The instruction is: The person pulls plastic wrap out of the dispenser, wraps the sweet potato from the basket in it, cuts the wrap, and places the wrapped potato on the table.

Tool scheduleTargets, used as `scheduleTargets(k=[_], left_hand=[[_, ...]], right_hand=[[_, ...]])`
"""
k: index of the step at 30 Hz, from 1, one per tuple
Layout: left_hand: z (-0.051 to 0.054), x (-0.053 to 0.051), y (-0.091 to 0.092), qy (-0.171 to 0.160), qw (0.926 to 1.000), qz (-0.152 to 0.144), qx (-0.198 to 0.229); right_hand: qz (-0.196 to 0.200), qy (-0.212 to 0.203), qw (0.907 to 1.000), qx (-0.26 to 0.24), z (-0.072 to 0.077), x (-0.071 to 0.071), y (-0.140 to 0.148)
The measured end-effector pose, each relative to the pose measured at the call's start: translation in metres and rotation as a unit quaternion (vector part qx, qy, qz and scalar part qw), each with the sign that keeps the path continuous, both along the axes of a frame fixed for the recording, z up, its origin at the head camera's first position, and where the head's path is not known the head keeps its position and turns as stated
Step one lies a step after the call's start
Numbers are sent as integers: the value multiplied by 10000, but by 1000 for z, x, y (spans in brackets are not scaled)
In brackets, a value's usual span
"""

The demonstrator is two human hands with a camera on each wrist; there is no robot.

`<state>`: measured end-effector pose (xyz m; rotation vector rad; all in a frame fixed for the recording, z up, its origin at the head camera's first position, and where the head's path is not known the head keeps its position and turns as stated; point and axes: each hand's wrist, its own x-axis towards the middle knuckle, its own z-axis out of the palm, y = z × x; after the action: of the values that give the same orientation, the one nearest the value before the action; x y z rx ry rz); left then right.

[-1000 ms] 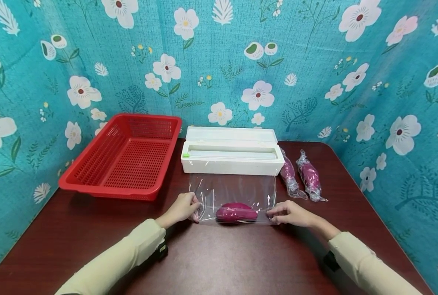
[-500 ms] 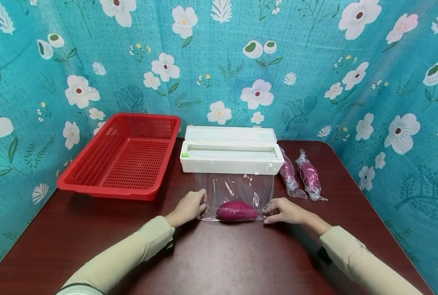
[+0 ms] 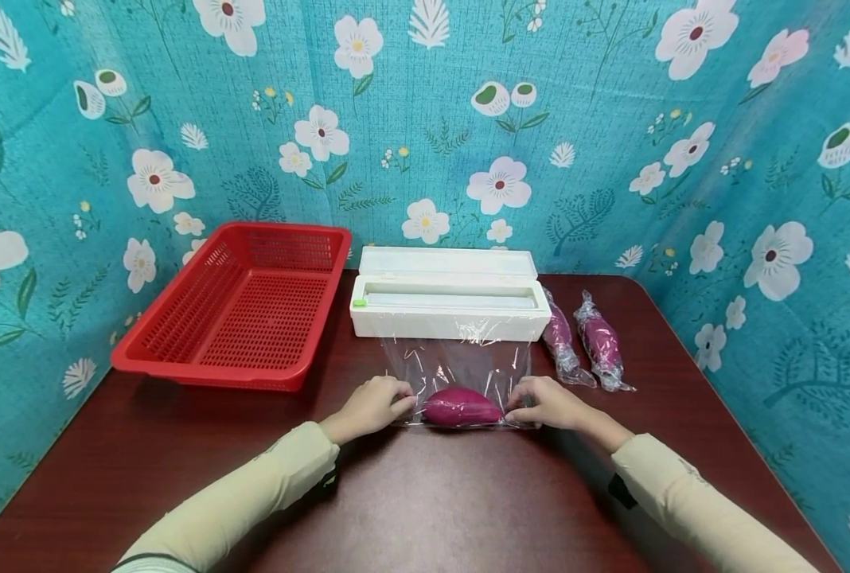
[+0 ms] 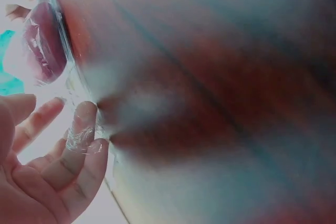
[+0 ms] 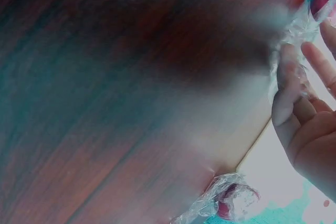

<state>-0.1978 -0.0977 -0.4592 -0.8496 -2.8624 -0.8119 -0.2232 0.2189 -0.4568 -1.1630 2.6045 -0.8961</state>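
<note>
A purple sweet potato (image 3: 462, 407) lies on the table under clear cling film (image 3: 475, 362), which runs forward from a white cling film dispenser (image 3: 451, 322) with its lid up. My left hand (image 3: 376, 406) is at the potato's left end; in the left wrist view film clings to its bent fingers (image 4: 84, 124), and its thumb stands apart from them. My right hand (image 3: 548, 404) is at the right end, its fingers (image 5: 287, 72) against bunched film and its thumb apart from the other fingers. The film hides parts of the fingertips.
A red plastic basket (image 3: 292, 374) stands at the back left. To the right of the dispenser lie two wrapped sweet potatoes, one beside it (image 3: 558, 334) and one farther right (image 3: 601, 344). A flowered curtain (image 3: 425, 159) closes off the back and sides of the table (image 3: 425, 501).
Both hands have moved inward toward the sweet potato's ends, drawing in the film's sides. Their fingers have loosened from the film's front corners. The dispenser and basket stay put.
</note>
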Motion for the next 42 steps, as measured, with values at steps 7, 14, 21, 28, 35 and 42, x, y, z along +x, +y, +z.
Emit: scheduleTargets(k=[7, 14, 21, 28, 35, 42], left_hand=[[-3, 0, -3, 33, 9994, -1, 354], [-2, 1, -5, 192, 9991, -100, 356], [4, 5, -2, 326, 9988, 364, -4], [6, 4, 6, 405, 9985, -9, 381], [9, 3, 15, 36, 9985, -517, 202], [7, -1, 18, -189, 9958, -714, 541]], right_hand=[[146, 805, 9964, 205, 0, 3, 0], [-256, 1373, 9890, 492, 2, 13, -4], [-306, 1552, 9866, 411, 5, 12, -10], [-264, 1213, 9919, 282, 2, 9, -13], [-324, 651, 9973, -38, -2, 6, -17], [-43, 364, 9977, -562, -4, 4, -19]])
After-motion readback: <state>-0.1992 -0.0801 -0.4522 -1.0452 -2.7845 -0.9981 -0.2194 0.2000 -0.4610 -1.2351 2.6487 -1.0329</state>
